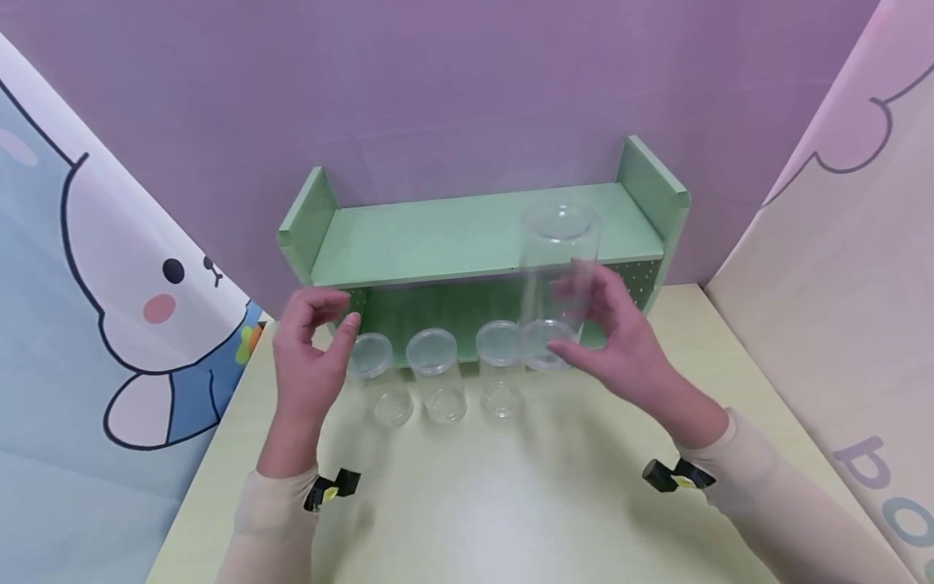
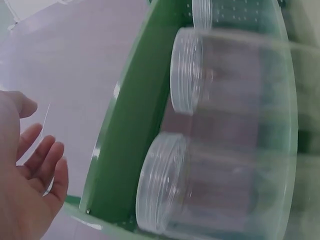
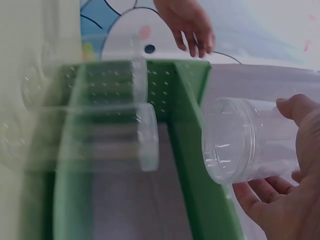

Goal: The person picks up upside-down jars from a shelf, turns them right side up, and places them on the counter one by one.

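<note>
My right hand holds a clear plastic jar up in front of the green shelf, thumb on one side and fingers on the other. The jar's wide ringed end faces down in the right wrist view. My left hand holds nothing; its fingers are relaxed and slightly bent, close to the leftmost standing jar. Three clear jars with whitish lids stand in a row on the table: the left jar, the middle jar and the right jar.
Behind the jars stands a green two-tier shelf with raised end panels and dotted inner sides. The pale table reaches toward me. A purple backdrop rises behind, and printed side panels flank the workspace.
</note>
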Demonstrator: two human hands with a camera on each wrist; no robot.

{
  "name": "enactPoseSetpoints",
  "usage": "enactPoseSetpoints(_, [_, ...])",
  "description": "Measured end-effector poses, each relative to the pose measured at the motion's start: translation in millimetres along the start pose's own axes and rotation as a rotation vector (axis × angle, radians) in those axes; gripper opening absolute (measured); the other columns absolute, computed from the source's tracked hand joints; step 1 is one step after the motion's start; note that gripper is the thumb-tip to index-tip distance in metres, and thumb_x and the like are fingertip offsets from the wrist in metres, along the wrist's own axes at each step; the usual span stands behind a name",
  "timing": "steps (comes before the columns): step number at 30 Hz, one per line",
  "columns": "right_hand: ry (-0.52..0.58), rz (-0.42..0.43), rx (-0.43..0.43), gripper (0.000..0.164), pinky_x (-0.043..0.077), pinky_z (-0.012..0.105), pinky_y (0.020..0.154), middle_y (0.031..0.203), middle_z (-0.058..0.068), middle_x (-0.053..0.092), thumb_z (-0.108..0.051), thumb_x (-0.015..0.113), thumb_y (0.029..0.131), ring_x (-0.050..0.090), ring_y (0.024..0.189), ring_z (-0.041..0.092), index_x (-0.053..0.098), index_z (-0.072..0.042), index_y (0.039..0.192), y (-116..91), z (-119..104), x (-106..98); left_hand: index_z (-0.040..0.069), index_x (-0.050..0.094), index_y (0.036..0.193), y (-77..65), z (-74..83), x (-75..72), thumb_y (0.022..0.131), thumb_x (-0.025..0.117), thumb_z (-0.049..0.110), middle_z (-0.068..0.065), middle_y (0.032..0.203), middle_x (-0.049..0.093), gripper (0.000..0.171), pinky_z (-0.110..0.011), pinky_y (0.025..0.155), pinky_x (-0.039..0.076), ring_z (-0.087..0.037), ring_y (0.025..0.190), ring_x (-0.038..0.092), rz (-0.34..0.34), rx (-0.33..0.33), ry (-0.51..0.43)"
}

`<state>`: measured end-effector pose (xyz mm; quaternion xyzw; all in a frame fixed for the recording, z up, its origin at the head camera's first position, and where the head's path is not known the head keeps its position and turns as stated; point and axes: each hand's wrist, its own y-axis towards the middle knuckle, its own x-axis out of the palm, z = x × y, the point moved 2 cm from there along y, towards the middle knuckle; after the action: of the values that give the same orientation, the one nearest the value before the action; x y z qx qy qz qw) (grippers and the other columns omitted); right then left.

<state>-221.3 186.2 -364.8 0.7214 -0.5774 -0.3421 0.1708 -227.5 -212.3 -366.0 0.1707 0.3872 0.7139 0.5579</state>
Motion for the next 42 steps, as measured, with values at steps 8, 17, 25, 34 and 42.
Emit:
enactPoseSetpoints(8, [0.082,-0.093,0.010,0.106,0.057,0.036,0.112,0.146,0.025,0.062,0.019,0.089,0.079,0.064,0.134,0.031,0.035,-0.003,0.167,-20.6,5.3,26.0,-0.007,0.069,0.121,-6.3,7.5,17.6,0.100,0.068,-0.012,-0.021,0.119,0.067,0.022,-0.027,0.096,0.058,-0.027,0.107,0.068,-0.238,-0.017,-0.170])
enactPoseSetpoints(17, [0.123,-0.155,0.035,0.104,0.055,0.037,0.115,0.147,0.017,0.064,0.015,0.091,0.079,0.064,0.135,0.030,0.035,-0.001,0.165,-36.1,7.3,46.0,-0.003,0.069,0.126,-15.3,13.5,42.1,0.099,0.069,-0.009,-0.023,0.119,0.067,0.028,-0.032,0.098,0.058,-0.029,0.112,0.067,-0.381,-0.036,-0.296])
enactPoseSetpoints(25, [0.119,-0.213,0.023,0.101,0.056,0.041,0.114,0.147,0.019,0.064,0.008,0.094,0.081,0.067,0.130,0.033,0.038,-0.005,0.164,-45.2,12.4,61.6,0.001,0.064,0.139,-15.4,29.2,61.1,0.101,0.081,0.046,-0.020,0.133,0.067,0.061,-0.035,0.102,0.057,-0.030,0.120,0.066,-0.459,-0.053,-0.318])
enactPoseSetpoints(34, [0.125,-0.261,0.011,0.098,0.058,0.044,0.111,0.146,0.011,0.063,0.005,0.095,0.082,0.064,0.132,0.039,0.041,-0.007,0.162,-53.0,17.5,72.3,0.006,0.056,0.150,-8.9,51.9,78.6,0.092,0.081,0.070,-0.009,0.143,0.065,0.091,-0.043,0.105,0.057,-0.030,0.128,0.063,-0.516,-0.062,-0.309])
enactPoseSetpoints(42, [0.074,-0.292,0.023,0.099,0.058,0.043,0.110,0.146,0.011,0.063,-0.002,0.096,0.083,0.065,0.130,0.032,0.042,-0.012,0.165,-57.7,20.7,76.5,0.011,0.057,0.153,-11.8,60.9,82.1,0.091,0.078,0.074,-0.009,0.147,0.063,0.091,-0.052,0.104,0.053,-0.027,0.133,0.060,-0.576,-0.042,-0.255])
